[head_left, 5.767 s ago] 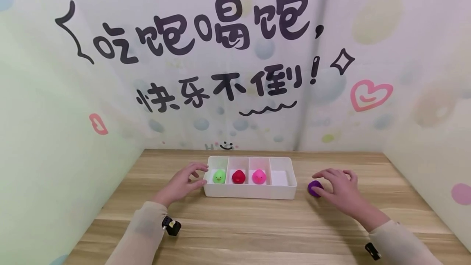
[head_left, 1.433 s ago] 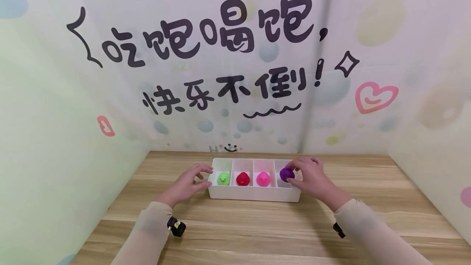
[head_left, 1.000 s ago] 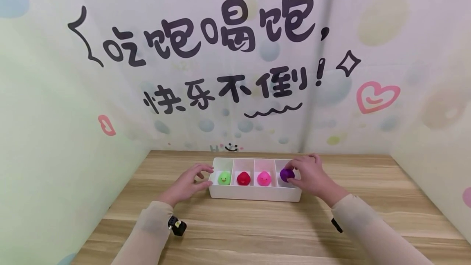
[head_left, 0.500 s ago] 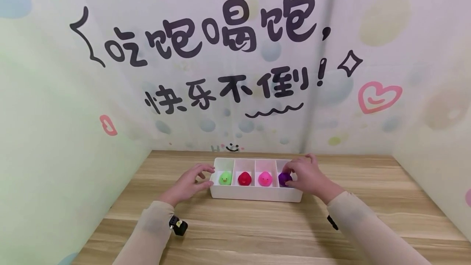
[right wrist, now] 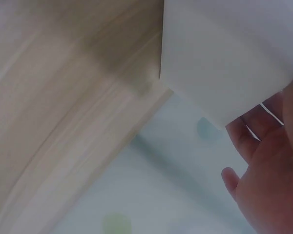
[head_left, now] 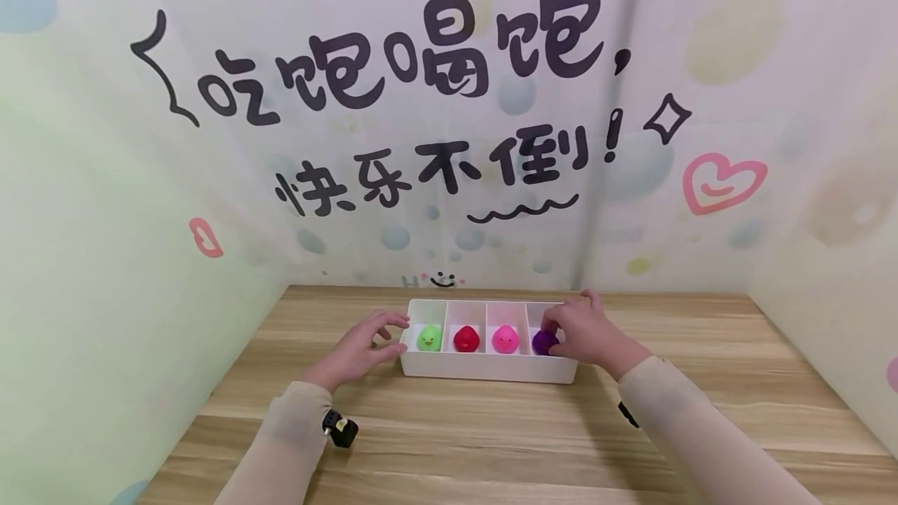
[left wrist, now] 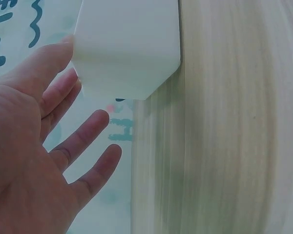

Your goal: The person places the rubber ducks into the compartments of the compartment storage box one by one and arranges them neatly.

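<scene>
A white divided box point(head_left: 487, 369) stands on the table, with a toy in each compartment. From left to right sit a green toy duck point(head_left: 429, 339), a red toy point(head_left: 466, 339) and a pink toy duck point(head_left: 505, 339). In the rightmost compartment, the thumb and fingers of my right hand point(head_left: 589, 333) hold a small round purple toy point(head_left: 543, 342) low down and partly cover it. My left hand point(head_left: 356, 349) touches the left end of the box with its fingers spread. In the right wrist view the box's end wall point(right wrist: 219, 63) hides the purple toy.
The wood-grain table point(head_left: 477, 443) runs back to a printed wall point(head_left: 393, 256). Pale walls close it in on the left and right. A small black device point(head_left: 341, 429) is worn at the left wrist.
My right hand has brought the purple toy left from the table, over the rightmost compartment and down into it. My left hand has stayed at the box's left end.
</scene>
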Motion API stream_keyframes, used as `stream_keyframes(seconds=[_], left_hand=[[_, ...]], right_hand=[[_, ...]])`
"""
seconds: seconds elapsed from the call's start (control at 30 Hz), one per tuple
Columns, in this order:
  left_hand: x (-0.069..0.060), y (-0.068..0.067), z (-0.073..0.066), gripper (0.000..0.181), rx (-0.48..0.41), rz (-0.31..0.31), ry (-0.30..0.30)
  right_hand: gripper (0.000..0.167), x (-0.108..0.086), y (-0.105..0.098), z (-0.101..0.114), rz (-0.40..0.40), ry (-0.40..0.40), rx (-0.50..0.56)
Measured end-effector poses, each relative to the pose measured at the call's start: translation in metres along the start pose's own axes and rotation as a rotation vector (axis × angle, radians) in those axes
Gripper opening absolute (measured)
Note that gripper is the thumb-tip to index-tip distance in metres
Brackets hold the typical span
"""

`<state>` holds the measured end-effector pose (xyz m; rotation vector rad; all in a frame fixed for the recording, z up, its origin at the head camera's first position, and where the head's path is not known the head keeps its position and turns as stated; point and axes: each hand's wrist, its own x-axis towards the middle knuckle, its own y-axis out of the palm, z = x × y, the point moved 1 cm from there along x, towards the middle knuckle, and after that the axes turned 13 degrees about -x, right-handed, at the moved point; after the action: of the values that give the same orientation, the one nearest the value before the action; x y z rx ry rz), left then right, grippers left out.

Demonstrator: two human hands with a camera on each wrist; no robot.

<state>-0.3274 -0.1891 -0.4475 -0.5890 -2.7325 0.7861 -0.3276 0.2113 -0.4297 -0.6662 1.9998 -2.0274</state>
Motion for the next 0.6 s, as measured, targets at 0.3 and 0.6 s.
stream_keyframes(seconds=[0.3,0.6], left_hand=[[0.002,0.000,0.002,0.039,0.004,-0.005,0.008],[0.000,-0.001,-0.001,0.037,0.007,0.004,-0.003]], right_hand=[[0.023,0.005,0.005,-0.003,0.005,0.003,-0.021],[0.021,-0.007,0.002,0.026,-0.143,0.151,-0.010]])
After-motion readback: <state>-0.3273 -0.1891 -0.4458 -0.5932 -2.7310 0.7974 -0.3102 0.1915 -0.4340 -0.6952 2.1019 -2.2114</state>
